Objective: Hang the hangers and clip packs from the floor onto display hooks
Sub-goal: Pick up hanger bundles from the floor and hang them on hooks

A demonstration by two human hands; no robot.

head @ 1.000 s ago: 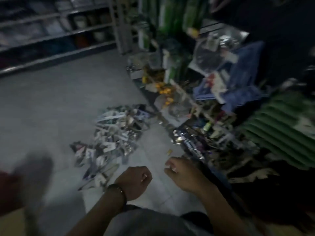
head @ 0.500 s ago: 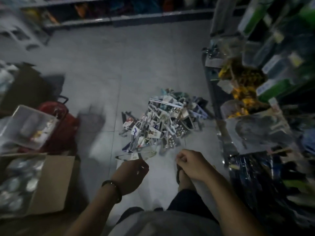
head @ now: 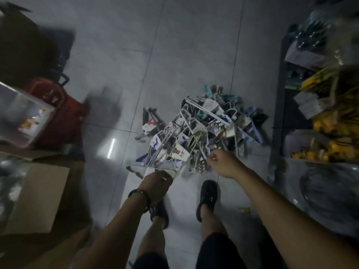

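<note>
Lying on the grey tiled floor (head: 174,55) just ahead of your feet, the tangled heap of white plastic hangers and carded clip packs (head: 196,133) runs from near left to far right. Your left hand (head: 158,183) meets its near edge. Your right hand (head: 223,164) sits at its near right side. Both are about equally close, with fingers curled. Whether either grips anything cannot be determined.

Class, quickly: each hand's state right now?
Left hand: curled at the pile; hold cannot be told.
Right hand: curled too; cannot be told.
</note>
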